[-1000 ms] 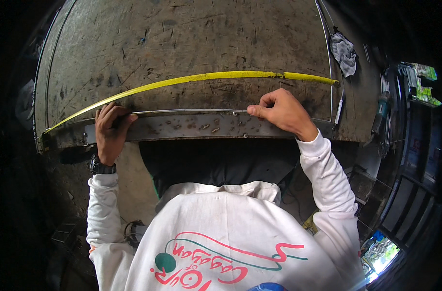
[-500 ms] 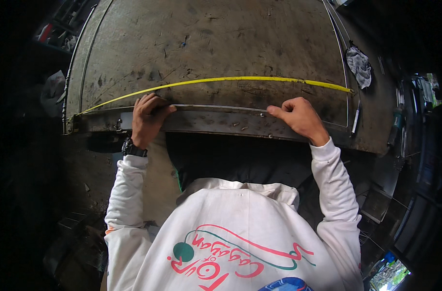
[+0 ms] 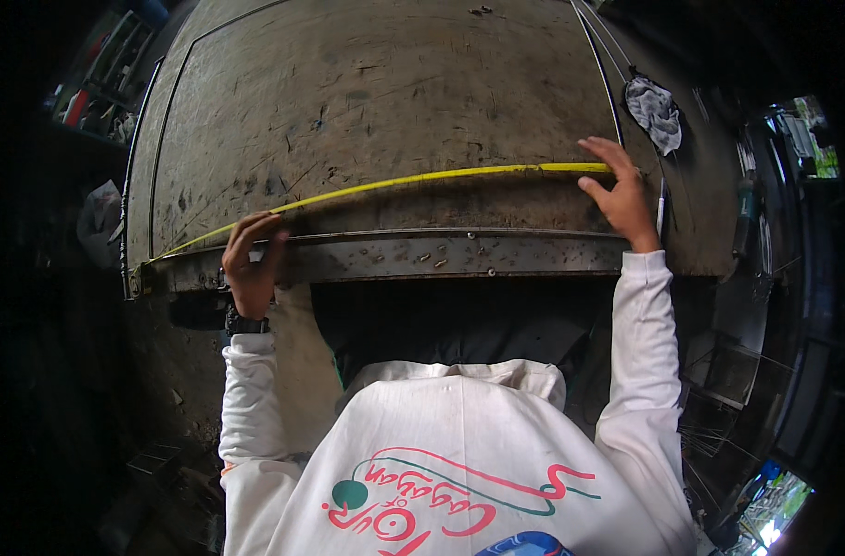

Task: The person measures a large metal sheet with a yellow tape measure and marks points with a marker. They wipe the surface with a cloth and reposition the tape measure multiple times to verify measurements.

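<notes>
A yellow tape measure blade stretches across the worktable, slanting from the near left corner toward the right. Along the front edge runs a thin metal rod, just behind a grey metal strip with bolt heads. At the left part of that edge is my left hand, its fingers bent over the tape and its thumb apart, beside the rod. My right hand is spread around the tape's right end, thumb and fingers apart; whether it touches the tape I cannot tell.
Another thin rod runs up the left side of the tabletop, and a light rod lies on the right. Beyond that are a crumpled grey rag and a slim pen-like item. Cluttered shelves stand far left.
My right hand has left the rod and moved right and away from me to the tape's end, fingers opening. My left hand has shifted slightly left. The whole view has shifted a little.
</notes>
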The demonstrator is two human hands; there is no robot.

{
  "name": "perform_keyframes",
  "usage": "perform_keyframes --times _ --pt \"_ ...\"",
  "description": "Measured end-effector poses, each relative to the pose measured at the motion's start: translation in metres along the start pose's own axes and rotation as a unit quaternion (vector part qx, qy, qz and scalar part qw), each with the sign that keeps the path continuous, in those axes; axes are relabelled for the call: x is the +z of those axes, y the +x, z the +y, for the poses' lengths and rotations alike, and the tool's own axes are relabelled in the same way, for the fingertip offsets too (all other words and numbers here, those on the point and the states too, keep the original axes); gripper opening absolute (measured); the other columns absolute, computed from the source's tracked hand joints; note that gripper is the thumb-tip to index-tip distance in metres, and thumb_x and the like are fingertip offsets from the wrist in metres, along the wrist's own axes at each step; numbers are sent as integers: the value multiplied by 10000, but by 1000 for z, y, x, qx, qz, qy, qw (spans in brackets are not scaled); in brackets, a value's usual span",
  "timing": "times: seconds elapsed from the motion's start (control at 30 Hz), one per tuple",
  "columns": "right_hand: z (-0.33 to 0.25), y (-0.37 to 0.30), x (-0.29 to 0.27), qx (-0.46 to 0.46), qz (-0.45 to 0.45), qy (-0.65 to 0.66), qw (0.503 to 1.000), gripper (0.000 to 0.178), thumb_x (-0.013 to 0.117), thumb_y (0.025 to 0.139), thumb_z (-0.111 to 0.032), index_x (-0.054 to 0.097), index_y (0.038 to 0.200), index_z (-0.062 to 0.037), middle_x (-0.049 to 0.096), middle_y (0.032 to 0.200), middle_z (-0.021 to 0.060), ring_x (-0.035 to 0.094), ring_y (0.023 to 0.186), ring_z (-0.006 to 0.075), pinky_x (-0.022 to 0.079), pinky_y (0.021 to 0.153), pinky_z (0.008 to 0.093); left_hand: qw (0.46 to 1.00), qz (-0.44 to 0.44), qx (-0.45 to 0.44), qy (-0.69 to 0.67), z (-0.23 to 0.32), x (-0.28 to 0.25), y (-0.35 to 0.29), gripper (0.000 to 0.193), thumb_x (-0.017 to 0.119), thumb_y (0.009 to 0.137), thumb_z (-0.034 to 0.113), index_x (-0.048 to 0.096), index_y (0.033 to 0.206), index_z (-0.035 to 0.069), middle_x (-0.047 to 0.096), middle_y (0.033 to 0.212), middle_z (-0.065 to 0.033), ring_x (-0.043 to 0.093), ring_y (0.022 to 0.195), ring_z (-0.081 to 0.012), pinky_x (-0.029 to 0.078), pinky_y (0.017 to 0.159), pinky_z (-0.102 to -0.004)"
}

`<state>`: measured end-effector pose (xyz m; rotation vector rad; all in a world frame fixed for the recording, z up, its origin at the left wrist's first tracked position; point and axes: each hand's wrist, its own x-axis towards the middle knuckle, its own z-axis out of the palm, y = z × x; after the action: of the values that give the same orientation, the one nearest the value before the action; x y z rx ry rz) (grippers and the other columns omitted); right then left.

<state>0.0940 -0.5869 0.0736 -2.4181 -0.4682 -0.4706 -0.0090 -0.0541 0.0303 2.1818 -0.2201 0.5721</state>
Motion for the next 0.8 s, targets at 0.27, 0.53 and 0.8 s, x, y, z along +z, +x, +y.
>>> perform_keyframes --times 0.27,0.53,0.8 --pt "14 -10 -12 8 -103 64 993 161 788 864 -62 772 1019 -25 696 893 93 672 878 255 508 813 360 978 37 -40 202 -52 -72 -13 318 768 908 62 744 1224 80 698 1302 -104 608 1289 -300 458 1100 -422" --pt "4 -41 -33 114 -201 98 968 132 781 892 -79 743 983 9 670 902 78 651 862 203 498 789 332 950 23 -28 309 -129 -154 -29 147 712 960 132 738 1098 90 701 1192 -90 608 1172 -312 440 1036 -436" --pt "-10 -53 -21 156 -187 126 962 139 755 930 -108 672 935 4 596 887 30 591 883 136 454 850 273 964 -77 -116 227 -170 -192 2 201 770 916 206 687 950 26 648 1001 -96 610 1009 -295 463 920 -393"
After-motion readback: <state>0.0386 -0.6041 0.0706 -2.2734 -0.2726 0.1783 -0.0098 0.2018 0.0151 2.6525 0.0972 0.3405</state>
